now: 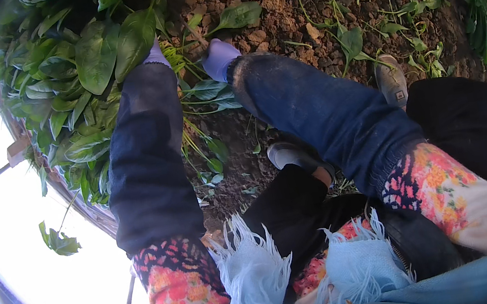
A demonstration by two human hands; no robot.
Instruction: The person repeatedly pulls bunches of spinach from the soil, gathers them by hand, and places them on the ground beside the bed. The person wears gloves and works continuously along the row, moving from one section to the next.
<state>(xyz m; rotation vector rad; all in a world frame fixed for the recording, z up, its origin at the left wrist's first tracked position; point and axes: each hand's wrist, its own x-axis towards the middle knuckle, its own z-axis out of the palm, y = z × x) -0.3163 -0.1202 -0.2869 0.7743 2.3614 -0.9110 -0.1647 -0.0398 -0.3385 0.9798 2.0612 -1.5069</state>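
Both of my hands wear thin purple gloves, with dark blue sleeve covers over the forearms. My left hand (157, 56) reaches in among broad green leaves (97, 56) beside a cluster of pale green stems (173, 59); leaves hide its fingers. Just to the right, my right hand (219, 57) is low over the soil with its fingers curled, near the stems. A thin brown stick-like piece, perhaps a tool's part, shows at its fingertips; what the hand grips is unclear. A single leaf (239, 15) lies on the soil above it.
Dense leafy plants (84, 146) fill the left side along a bright plastic-like wall (16, 230). Brown clumpy soil (269, 3) spreads to the right, with scattered small plants (352, 43) and a leafy bunch (484, 25) at the far right. My shoes (288, 155) are on the soil.
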